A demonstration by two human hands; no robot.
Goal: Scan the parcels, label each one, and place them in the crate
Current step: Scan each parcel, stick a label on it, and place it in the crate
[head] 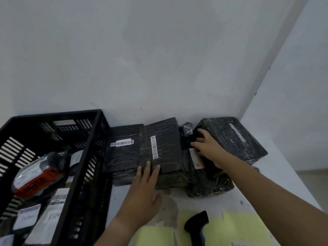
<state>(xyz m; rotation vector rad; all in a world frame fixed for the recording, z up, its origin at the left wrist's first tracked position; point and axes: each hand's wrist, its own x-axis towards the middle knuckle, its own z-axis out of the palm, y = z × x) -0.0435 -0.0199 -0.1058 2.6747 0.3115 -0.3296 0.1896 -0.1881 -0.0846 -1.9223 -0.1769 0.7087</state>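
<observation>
The black scanner [197,226] near the wrist of the left hand [143,190] is cut off by the bottom edge, so only its curved grip shows. The writing on the white labels in the crate [85,157], left of that hand, is too blurred to read. A small shiny wrapped lump [186,128] beyond the right hand [207,146] is too dark to make out. The right thumb is hidden.

A white table [276,174], scuffed and stained below the left palm, stands in a corner of pale grey walls [159,59]. 2 yellow paper sheets [245,226] lie under and beside the scanner.

4 parcels in crinkled black film sit against the wall. The left hand lies flat, fingers straight, on the near end of the barcoded parcel [163,150], which leans on a flatter parcel [122,153] between that hand and the crate. The right hand is spread, its fingertips touching the side of the big boxy parcel [234,139]; below its wrist lies a low, lumpy parcel [204,174] with a white label. The slotted black plastic crate holds a clear-wrapped red packet [33,180] and white-labelled packets [51,210].
</observation>
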